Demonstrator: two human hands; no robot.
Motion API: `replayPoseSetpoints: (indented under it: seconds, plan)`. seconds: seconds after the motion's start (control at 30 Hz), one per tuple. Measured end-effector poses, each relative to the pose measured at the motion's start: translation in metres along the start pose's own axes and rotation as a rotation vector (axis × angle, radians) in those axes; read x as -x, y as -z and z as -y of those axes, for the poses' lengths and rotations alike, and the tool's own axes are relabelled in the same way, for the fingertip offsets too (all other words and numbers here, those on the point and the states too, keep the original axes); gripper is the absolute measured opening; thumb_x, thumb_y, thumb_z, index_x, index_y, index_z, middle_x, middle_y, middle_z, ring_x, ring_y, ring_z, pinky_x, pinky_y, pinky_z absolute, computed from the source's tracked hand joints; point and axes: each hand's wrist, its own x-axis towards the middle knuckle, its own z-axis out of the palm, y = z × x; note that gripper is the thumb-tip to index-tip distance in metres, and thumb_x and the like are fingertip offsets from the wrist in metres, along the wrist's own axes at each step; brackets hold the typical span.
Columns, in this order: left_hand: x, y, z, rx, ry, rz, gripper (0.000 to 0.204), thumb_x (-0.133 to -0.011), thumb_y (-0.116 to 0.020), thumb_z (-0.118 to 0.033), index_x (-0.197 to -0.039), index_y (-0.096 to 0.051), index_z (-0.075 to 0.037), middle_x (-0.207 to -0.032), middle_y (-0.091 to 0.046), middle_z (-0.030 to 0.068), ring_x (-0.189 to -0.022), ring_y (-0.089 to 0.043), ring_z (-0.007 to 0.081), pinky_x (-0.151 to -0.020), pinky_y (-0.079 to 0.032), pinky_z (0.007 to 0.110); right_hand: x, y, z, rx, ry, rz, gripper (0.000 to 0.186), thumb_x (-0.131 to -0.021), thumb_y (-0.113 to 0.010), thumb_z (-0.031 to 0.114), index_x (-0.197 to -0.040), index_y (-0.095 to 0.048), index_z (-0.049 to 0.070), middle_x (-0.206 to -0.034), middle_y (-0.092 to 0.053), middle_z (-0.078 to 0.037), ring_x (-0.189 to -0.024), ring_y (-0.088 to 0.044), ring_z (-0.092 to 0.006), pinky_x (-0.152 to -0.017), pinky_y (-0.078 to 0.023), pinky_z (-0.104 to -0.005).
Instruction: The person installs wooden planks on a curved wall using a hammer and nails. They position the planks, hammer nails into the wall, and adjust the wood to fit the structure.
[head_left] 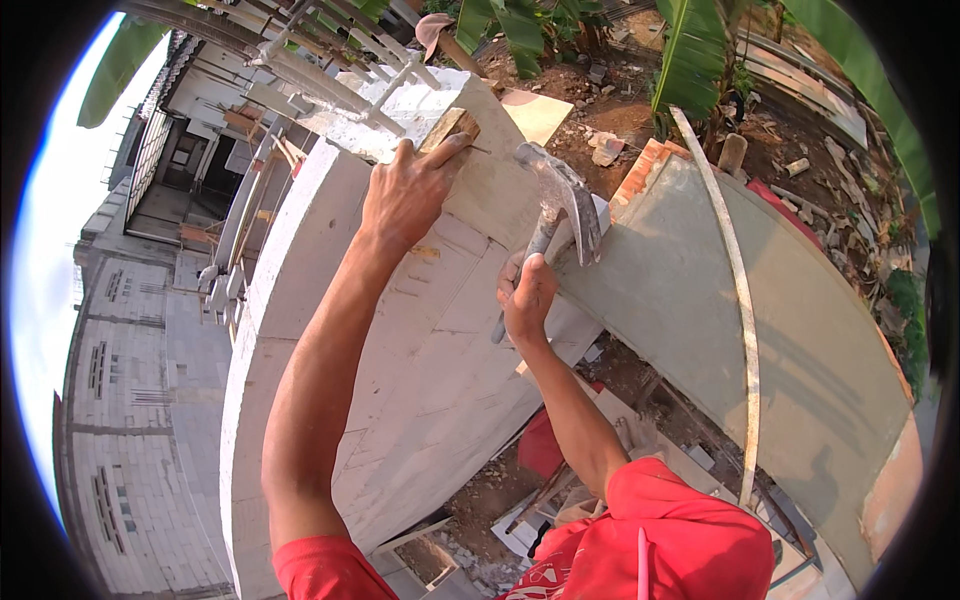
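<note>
Your left hand is up at the top corner of the white block wall, its thumb and fingers closed around a short piece of wood that sits against the wall's upper edge. A thin, nail-like piece sticks out just beside your thumb. Your right hand grips the handle of a claw hammer, with your thumb laid along it; the hammer's head is raised, apart from the wood, with its striking face toward your left hand and its claw pointing away to the lower right. Steel bars rise from the wall top just beyond the wood. To your right stands a smooth grey wall, with a long, pale, curved-looking strip across it. Past that, banana leaves hang over rubble-strewn soil.
</note>
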Motion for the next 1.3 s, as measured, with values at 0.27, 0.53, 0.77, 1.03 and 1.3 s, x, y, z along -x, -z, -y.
replayPoseSetpoints:
  seconds: [0.27, 0.53, 0.77, 1.03, 1.3]
  plan:
    - [0.0, 0.004, -0.001, -0.006, -0.018, 0.007, 0.039, -0.089, -0.062, -0.003, -0.125, -0.072, -0.016, -0.139, -0.056, -0.0179, -0.089, -0.062, 0.0224, -0.067, -0.064, 0.032, 0.0, -0.009, -0.011, 0.128, -0.047, 0.028, 0.066, -0.102, -0.039, 0.072, -0.071, -0.034, 0.013, -0.054, -0.031, 0.003, -0.046, -0.03, -0.0075, -0.041, -0.024, -0.0251]
    - [0.001, 0.002, -0.001, 0.01, 0.016, -0.001, 0.053, -0.083, -0.064, 0.001, -0.13, -0.067, -0.024, -0.128, -0.066, -0.0154, -0.091, -0.061, 0.0235, -0.065, -0.061, 0.038, 0.002, -0.007, -0.014, 0.049, -0.104, -0.003, 0.069, -0.1, -0.038, 0.075, -0.07, -0.033, 0.013, -0.054, -0.033, 0.002, -0.043, -0.031, -0.0093, -0.04, -0.022, -0.0258]
    - [0.001, 0.002, 0.0, -0.005, -0.015, -0.012, 0.038, -0.087, -0.063, -0.003, -0.122, -0.072, -0.017, -0.135, -0.059, -0.0127, -0.093, -0.061, 0.0243, -0.067, -0.062, 0.035, 0.0, -0.01, -0.019, -0.042, -0.069, -0.032, 0.069, -0.101, -0.038, 0.073, -0.07, -0.032, 0.013, -0.054, -0.032, 0.003, -0.042, -0.028, -0.0072, -0.039, -0.019, -0.0256]
    - [0.003, 0.002, 0.001, 0.027, -0.024, -0.013, 0.04, -0.089, -0.063, -0.004, -0.126, -0.068, -0.016, -0.141, -0.053, -0.01, -0.095, -0.063, 0.0259, -0.067, -0.063, 0.034, 0.008, -0.017, -0.011, -0.056, -0.211, 0.007, 0.062, -0.106, -0.042, 0.061, -0.069, -0.032, 0.012, -0.06, -0.03, 0.005, -0.049, -0.03, -0.0057, -0.043, -0.021, -0.0256]
    - [-0.002, -0.009, -0.001, 0.179, 0.293, -0.165, 0.053, -0.084, -0.076, -0.018, -0.133, -0.057, -0.017, -0.132, -0.064, 0.0054, -0.113, -0.069, 0.0289, -0.079, -0.058, 0.046, 0.004, -0.005, 0.021, -0.001, -0.054, -0.107, 0.072, -0.098, -0.032, 0.079, -0.072, -0.033, 0.012, -0.053, -0.032, 0.002, -0.042, -0.03, -0.0085, -0.039, -0.022, -0.0258]
